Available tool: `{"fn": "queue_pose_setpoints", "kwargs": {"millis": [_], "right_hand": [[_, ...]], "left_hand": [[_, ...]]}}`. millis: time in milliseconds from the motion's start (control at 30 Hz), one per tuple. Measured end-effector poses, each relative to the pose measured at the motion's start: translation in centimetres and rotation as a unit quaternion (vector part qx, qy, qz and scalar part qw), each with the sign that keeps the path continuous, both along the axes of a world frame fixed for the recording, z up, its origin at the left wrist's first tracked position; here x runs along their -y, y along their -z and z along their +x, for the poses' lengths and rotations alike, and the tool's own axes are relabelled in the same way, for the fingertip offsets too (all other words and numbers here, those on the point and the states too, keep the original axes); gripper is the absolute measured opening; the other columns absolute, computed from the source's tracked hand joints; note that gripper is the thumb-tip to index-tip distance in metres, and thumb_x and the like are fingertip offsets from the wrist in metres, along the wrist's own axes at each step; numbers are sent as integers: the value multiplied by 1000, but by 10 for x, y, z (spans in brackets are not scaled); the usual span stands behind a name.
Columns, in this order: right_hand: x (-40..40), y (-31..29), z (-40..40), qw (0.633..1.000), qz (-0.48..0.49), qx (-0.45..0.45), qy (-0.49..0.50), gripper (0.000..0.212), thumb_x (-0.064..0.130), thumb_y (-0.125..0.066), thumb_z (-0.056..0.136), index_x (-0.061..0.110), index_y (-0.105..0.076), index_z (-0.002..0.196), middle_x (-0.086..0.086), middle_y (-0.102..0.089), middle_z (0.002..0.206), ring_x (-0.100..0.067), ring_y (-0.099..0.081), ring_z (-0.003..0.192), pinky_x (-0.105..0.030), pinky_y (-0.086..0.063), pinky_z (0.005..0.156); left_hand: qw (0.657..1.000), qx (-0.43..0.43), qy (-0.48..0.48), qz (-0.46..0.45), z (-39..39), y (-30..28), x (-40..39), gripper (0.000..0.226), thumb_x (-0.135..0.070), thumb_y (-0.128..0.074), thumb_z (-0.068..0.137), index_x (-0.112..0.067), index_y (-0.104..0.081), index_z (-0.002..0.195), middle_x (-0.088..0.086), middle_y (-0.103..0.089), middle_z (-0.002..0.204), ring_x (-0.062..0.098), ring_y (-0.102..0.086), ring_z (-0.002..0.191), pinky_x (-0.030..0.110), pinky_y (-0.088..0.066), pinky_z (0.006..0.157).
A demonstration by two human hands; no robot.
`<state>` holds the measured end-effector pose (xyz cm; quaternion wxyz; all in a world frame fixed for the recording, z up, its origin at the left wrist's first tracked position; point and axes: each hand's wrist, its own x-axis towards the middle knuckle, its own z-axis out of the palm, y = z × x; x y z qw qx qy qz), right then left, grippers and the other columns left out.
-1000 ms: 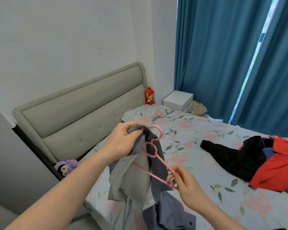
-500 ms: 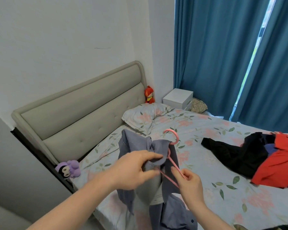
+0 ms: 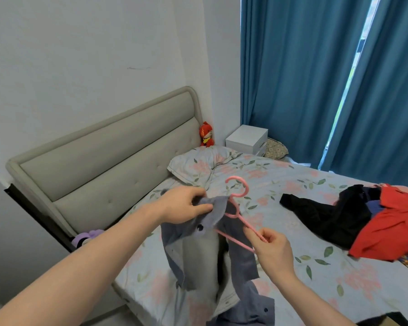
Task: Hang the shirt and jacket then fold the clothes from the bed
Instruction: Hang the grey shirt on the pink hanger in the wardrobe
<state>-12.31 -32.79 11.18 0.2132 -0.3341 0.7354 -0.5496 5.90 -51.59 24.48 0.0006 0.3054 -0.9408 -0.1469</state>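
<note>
- Pinching the collar edge of the grey-blue shirt [image 3: 205,243] with your left hand [image 3: 186,205], you are keeping the fabric bunched between thumb and curled fingers, just left of the hanger's neck.
- Gripping the pink hanger [image 3: 239,218] with your right hand [image 3: 272,249], you are closing thumb and forefinger round the end of its right arm, so that hand is the one steering the frame.
- Running its long axis on a slant, the hanger is pointing from your right hand, low and near you, up and away toward the hook above the collar; its far arm is passing behind the fabric and I cannot tell how far it is seated.
- Hanging below both hands, the rest of the shirt is trailing down onto the near edge of the bed [image 3: 292,175], open at the front.
- Judging by this, the coming move is turning on the near shoulder: it is lying just left of your right-hand grip, so your left hand, being nearer the collar, is the one to draw cloth over that bare arm.
- Lying well apart to your right, the black garment [image 3: 320,215] and red garment [image 3: 391,229] are waiting on the bed.
</note>
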Motion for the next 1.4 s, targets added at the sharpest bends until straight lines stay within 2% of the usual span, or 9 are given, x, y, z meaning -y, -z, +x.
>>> {"fn": "queue_pose_setpoints", "kwargs": {"millis": [167,300,433,533,667,900,1100,1267,1400], "right_hand": [[-17,30,0,999,49,13,-5,62,59,-77,79,12,-44,57,6,-37,49,-12,-36,51,-33,-31,58],[-19,39,-1,978,-26,200,-49,83,86,-72,61,5,-69,79,-6,-60,69,-15,-57,67,-37,-47,68],[-23,57,-27,902,-30,429,42,44,48,-46,106,15,-67,126,-6,-74,117,-24,-65,115,-50,-47,110],[-22,75,-23,934,78,349,-5,31,21,-63,101,23,-61,132,-2,-65,133,-19,-61,120,-45,-48,107],[3,62,7,953,105,224,-172,63,31,-90,79,34,-59,134,15,-68,127,-7,-64,118,-30,-55,97],[53,24,-27,984,109,2,-141,12,13,-68,96,14,-75,86,-2,-71,81,-16,-64,81,-41,-54,78],[97,-128,-113,993,-5,-110,-36,16,14,-63,99,22,-77,94,-1,-74,95,-22,-66,94,-37,-50,82],[109,-268,-105,978,-122,-164,-44,17,19,-67,94,29,-75,83,14,-75,84,1,-65,75,-20,-48,71],[84,-331,-66,961,-167,-205,-84,10,26,-68,91,20,-74,86,1,-76,84,-15,-69,78,-30,-53,73]], "left_hand": [[999,5,22,40,4,40,-1,31,-52,-53,101,-24,-55,86,-5,-60,84,15,-54,81,35,-46,74],[995,-83,43,-46,-1,38,-6,29,-41,-60,100,-24,-54,77,-8,-56,70,11,-49,73,27,-31,64],[986,-166,-2,-10,9,23,5,26,-38,-60,100,-24,-53,79,-7,-57,70,12,-52,71,39,-44,68],[978,-205,-20,16,19,4,12,25,-36,-59,101,-20,-56,82,-1,-59,73,18,-55,73,43,-48,74],[975,-220,-20,20,25,-22,14,24,-37,-59,101,-21,-56,83,-3,-55,71,16,-51,70,38,-45,70],[967,-255,-25,-9,53,-64,10,32,-24,-63,102,-31,-52,73,-13,-49,63,7,-43,63,18,-35,61],[970,-231,-26,-66,78,-79,27,32,-28,-64,101,-29,-50,72,-9,-46,65,8,-39,63,26,-34,61],[963,-200,-65,-167,77,-105,49,22,-34,-66,99,-27,-59,79,-6,-55,74,14,-52,71,41,-44,67],[949,-227,-118,-185,77,-123,63,40,-36,-63,99,-29,-41,67,-6,-49,69,12,-48,67,41,-40,63]]}}
